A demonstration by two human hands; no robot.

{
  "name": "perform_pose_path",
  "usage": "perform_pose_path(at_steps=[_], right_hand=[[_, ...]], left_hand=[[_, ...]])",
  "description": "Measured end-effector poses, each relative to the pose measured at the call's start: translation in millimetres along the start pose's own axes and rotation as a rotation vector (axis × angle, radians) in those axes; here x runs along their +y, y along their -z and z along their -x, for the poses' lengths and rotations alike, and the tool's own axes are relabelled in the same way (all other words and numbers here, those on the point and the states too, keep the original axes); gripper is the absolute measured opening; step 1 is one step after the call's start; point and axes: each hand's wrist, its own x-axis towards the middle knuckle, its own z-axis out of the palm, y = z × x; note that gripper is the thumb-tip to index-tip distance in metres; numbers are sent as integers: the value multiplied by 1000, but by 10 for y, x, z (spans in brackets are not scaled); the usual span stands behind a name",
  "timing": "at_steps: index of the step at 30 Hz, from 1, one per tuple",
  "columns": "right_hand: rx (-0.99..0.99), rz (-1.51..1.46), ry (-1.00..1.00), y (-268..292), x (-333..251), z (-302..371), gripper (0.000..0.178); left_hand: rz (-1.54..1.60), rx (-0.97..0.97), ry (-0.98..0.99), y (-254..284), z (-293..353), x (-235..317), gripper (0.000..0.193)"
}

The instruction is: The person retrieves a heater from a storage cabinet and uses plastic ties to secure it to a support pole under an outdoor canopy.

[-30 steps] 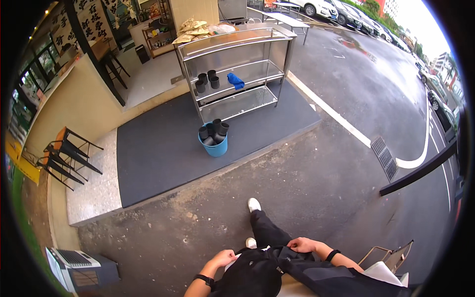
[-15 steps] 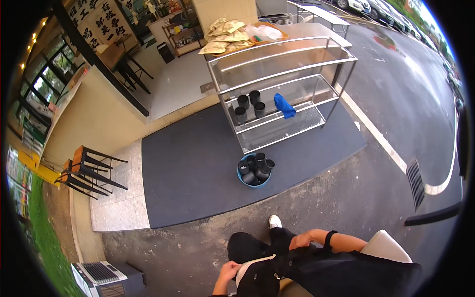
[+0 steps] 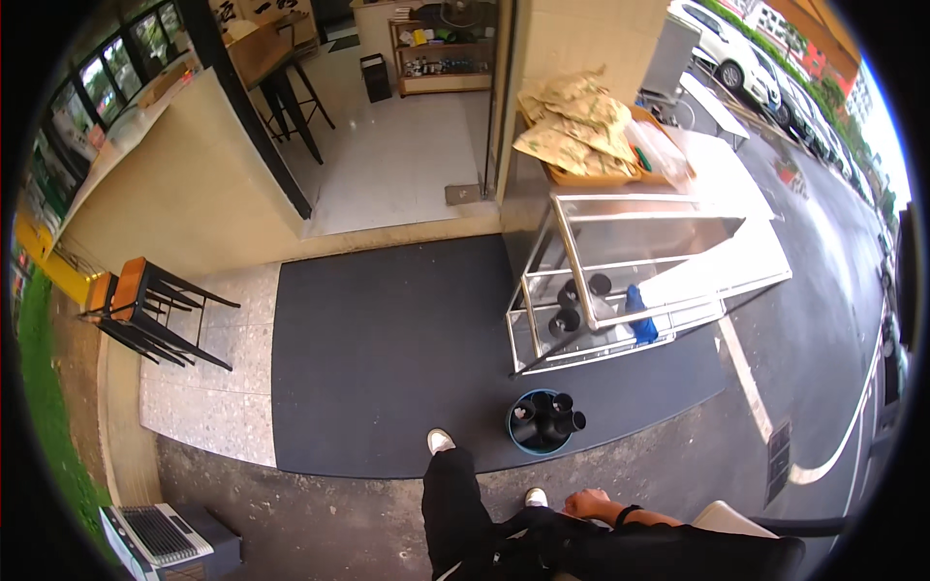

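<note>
My right hand is in front of my body at the lower edge, its fingers curled into a loose fist with nothing visible in it. My left hand is out of view. Ahead of my feet, a round blue tub stands on the dark mat, holding several black cylindrical containers. Beyond it stands a metal-framed rack. On a lower level of the rack are a few more black containers and a crumpled blue cloth.
Tan packets lie piled in an orange tray on the table behind the rack. Black-legged stools stand at left. A pale chair is beside my right arm. A grey appliance sits at lower left.
My view has shifted, so the rack and tub appear farther right. One foot has stepped forward to the mat's edge. My left hand has dropped out of view; my right hand has left my thigh.
</note>
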Motion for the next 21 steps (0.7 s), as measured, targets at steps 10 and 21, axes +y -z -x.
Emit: perform_pose_path(at_steps=[10,21], right_hand=[[227,-431,52,2720,-1273,-333,35],[555,-143,-13,4793,-1647,-1539,25]], left_hand=[[190,-44,-741,-640,-253,4976,14],[-546,-400,-719,-2596,133,8192,25]])
